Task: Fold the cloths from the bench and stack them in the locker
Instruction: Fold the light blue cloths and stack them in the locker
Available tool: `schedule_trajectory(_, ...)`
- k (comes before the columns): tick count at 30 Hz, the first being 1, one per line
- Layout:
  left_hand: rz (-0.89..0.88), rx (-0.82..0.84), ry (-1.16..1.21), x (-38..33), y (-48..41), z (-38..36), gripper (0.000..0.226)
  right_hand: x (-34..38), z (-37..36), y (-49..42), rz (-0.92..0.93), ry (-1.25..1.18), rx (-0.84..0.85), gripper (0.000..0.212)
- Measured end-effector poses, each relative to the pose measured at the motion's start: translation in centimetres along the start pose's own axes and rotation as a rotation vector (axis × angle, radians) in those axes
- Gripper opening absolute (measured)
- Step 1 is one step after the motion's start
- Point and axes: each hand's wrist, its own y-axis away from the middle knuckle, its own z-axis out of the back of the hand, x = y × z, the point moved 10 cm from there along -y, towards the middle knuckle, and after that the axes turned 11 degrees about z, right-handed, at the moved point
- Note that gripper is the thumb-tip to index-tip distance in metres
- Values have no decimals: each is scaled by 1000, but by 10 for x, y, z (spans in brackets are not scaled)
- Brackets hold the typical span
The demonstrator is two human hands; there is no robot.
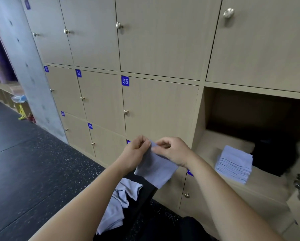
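Locker room, probably of a gym. Marked by a wall of beige wooden locker doors (159, 108) with metal knobs (126, 112) and blue number plates (125, 81), one open locker (199, 129), black speckled rubber flooring (41, 162), a concrete pillar (24, 66) and a yellow floor sign (21, 112) far left.

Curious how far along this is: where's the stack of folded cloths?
The stack of folded cloths sits on the right of the head view, inside the open locker, just left of a black bundle.

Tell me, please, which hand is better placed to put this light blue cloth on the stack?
Right hand, probably: it and the left hand pinch the light blue cloth, but the stack of folded blue cloths in the open beige locker lies rightward.
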Motion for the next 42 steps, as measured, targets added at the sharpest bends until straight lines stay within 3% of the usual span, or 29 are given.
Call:
schedule_trajectory(3,4,92,34,-9,-2,-15,24,-2,5,2,18,63,11,40)
schedule_trajectory(7,-4,129,-38,-8,-1,-27,41,-4,34,14,54,19,-224,41)
schedule_trajectory(11,-7,71,-166,12,-3,-26,28,-16,65,30,8,-125,-423,32)
schedule_trajectory(14,18,-44,-60,16,-4,-21,33,-26,74,43,-16,-149,-470,31)
schedule_trajectory(21,105,-34,236,12,-9,-39,25,-52,77,60,-69,-149,-488,29)
schedule_trajectory(25,306,173,414,31,-7,-83,59,-64,88,70,-96,-102,-646,30)
schedule_trajectory(28,247,69,166,27,-3,-102,41,-72,97,81,-138,-1,-726,39)
schedule_trajectory(32,153,-178,-92,14,-4,-101,46,-81,106,98,-221,217,-736,45)
schedule_trajectory(36,122,-165,-191,8,-5,-122,43,-98,116,112,-277,219,-755,47)
schedule_trajectory(42,172,-57,-153,17,-18,-158,45,-131,133,137,-314,-26,-738,48)
